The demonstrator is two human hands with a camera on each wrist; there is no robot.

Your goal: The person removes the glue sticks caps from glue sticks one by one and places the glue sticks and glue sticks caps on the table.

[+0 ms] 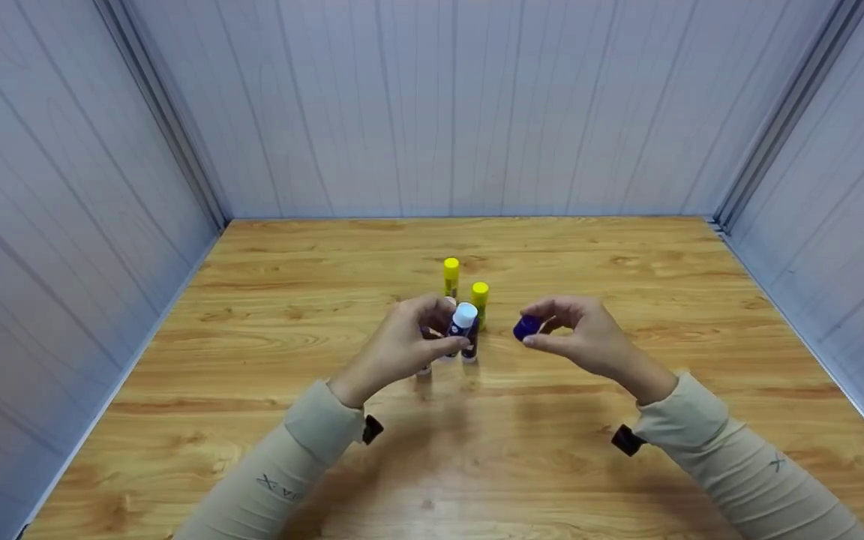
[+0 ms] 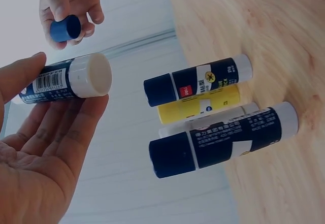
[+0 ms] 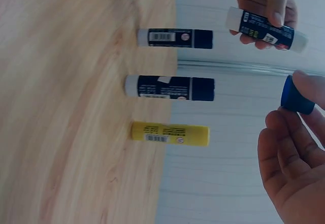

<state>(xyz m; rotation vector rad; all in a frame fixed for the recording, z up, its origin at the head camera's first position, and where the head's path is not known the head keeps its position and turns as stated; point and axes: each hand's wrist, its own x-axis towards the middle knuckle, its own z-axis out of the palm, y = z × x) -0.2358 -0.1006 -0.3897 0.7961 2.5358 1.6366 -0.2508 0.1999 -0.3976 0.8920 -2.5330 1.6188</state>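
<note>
My left hand (image 1: 432, 330) grips a dark-labelled glue stick (image 1: 463, 321) with its cap off and its white top (image 2: 94, 74) bare, held tilted above the wooden table (image 1: 252, 360). My right hand (image 1: 552, 330) pinches the stick's blue cap (image 1: 526, 327) between thumb and fingers, a short way right of the stick and apart from it. In the right wrist view the cap (image 3: 296, 96) sits at my fingertips, with the held glue stick (image 3: 266, 29) beyond it.
Several capped glue sticks stand upright in a cluster under and behind my hands: two yellow ones (image 1: 451, 276) (image 1: 480, 297) and dark-capped ones (image 2: 198, 82) (image 2: 223, 140). Pale panel walls (image 1: 64, 225) close in the table on three sides.
</note>
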